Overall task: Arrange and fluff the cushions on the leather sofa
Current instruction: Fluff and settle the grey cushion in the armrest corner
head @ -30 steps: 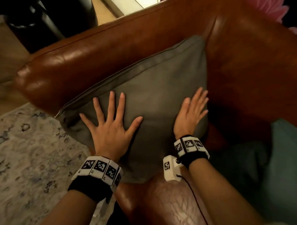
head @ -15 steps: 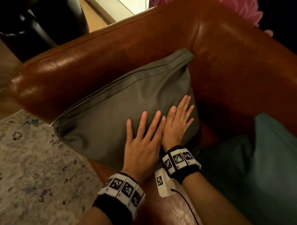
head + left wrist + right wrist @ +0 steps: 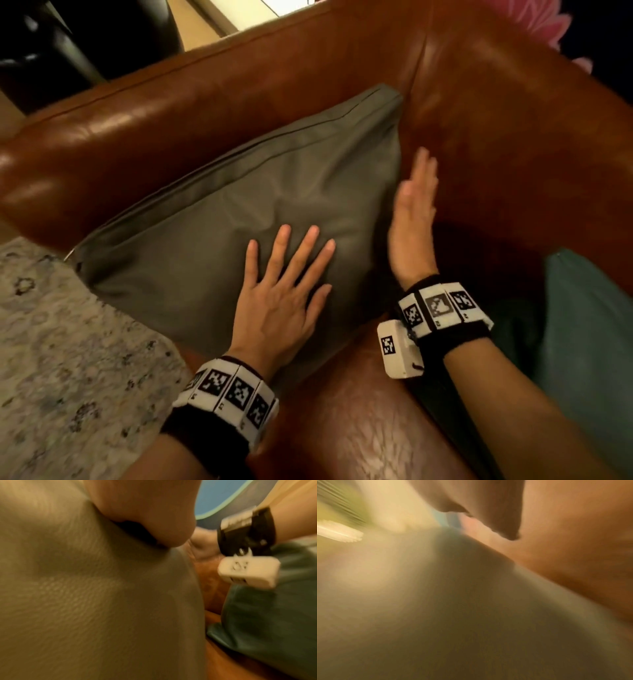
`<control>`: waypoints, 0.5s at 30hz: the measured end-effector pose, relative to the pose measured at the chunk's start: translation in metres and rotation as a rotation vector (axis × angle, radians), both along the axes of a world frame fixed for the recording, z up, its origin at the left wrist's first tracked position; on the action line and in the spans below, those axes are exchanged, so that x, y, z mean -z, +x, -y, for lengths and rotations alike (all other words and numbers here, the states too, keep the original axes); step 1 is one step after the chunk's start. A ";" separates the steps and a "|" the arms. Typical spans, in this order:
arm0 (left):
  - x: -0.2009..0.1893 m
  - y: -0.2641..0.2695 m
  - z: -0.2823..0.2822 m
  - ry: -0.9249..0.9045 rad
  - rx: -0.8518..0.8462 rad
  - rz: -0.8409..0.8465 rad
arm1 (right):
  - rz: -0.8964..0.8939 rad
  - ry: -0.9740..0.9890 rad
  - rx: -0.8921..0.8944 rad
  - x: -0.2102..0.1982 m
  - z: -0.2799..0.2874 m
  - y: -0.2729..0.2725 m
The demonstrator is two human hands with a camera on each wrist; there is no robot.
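The grey cushion (image 3: 260, 212) leans in the corner of the leather sofa (image 3: 178, 102), against the arm and back. The left hand (image 3: 277, 305) lies flat on its lower face, fingers straight and spread, gripping nothing. The right hand (image 3: 412, 219), blurred, stands edge-on at the cushion's right side, fingers straight, clamped on nothing. This looks like patting it into shape; next, probably the teal cushion (image 3: 589, 342) lying further right needs plumping and setting upright

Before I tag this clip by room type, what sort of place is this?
Most likely a home living room: a brown leather sofa holding a grey cushion and a teal one, with a patterned rug on the floor beside it.
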State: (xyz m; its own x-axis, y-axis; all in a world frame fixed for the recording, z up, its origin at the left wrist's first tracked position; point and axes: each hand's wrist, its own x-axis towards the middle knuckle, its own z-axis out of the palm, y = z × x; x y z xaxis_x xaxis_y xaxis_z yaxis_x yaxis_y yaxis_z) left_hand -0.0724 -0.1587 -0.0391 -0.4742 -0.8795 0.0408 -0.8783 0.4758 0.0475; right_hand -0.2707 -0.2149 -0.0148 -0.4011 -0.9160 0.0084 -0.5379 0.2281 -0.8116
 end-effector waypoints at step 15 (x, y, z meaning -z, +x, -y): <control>-0.029 0.007 -0.003 -0.027 -0.097 -0.083 | -0.381 0.384 -0.346 0.006 0.056 0.011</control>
State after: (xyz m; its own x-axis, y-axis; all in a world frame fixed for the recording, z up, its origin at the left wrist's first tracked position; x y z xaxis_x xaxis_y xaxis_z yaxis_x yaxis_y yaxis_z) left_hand -0.0652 -0.1553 -0.0101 -0.3808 -0.9192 0.1005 -0.9139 0.3907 0.1099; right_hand -0.2600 -0.2708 -0.0212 -0.1150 -0.9580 -0.2626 -0.8672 0.2258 -0.4439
